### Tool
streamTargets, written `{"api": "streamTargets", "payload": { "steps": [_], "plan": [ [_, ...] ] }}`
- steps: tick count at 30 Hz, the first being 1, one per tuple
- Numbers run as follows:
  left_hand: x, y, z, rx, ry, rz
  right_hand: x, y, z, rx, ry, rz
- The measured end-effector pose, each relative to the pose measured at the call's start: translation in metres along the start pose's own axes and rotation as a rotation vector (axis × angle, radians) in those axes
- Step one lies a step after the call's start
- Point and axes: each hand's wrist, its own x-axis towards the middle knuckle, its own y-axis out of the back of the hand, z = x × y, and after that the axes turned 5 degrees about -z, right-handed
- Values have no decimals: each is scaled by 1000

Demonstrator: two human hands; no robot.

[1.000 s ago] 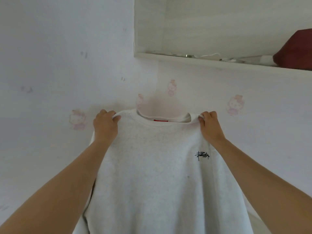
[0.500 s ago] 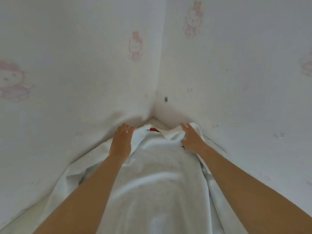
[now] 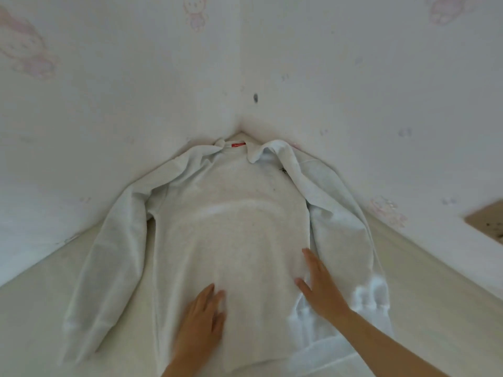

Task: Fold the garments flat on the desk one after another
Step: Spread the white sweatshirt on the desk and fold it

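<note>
Left hand (image 3: 200, 319) motion-blurred; neck label (image 3: 238, 144) and chest logo (image 3: 283, 170) illegibly small; brown surface (image 3: 487, 221) cropped at right edge.

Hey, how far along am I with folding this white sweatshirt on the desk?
Done: the sweatshirt lies front-up on the desk, collar toward the wall corner. In hand: the left hand and right hand press flat on its lower body, apparently smoothing. Left: no fold made yet; both sleeves lie out sideways and fabric by the collar is bunched.

The sweatshirt (image 3: 231, 227) lies on the tabletop (image 3: 40, 322), collar (image 3: 239, 148) toward the wall corner (image 3: 239, 104), left sleeve (image 3: 109, 254) and right sleeve (image 3: 351, 227) flanking it. Left grip (image 3: 201, 319) and right grip (image 3: 321, 289) rest on its near half.
</note>
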Motion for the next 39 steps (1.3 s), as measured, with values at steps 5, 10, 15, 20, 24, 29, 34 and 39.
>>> {"api": "streamTargets", "payload": {
  "steps": [5,10,15,20,24,29,34,39],
  "plan": [
    [-89,-20,5,172,11,-121,-72,-15,50,-199,11,-237],
    [-122,-27,-4,307,39,-182,-99,-9,77,-435,83,-266],
    [-138,-15,-8,198,140,-145,-114,3,89,-582,39,-49],
    [-154,-2,-25,122,122,-108,-136,5,103,-654,62,64],
    [-166,4,-51,198,22,-100,-152,10,91,-669,-40,67],
    [-174,10,-56,265,12,-167,-156,10,84,-631,-147,71],
    [-171,22,-32,250,137,-42,-166,22,82,-286,-204,136],
    [-170,40,-7,-3,315,329,-178,30,59,37,-308,333]
  ]
}}
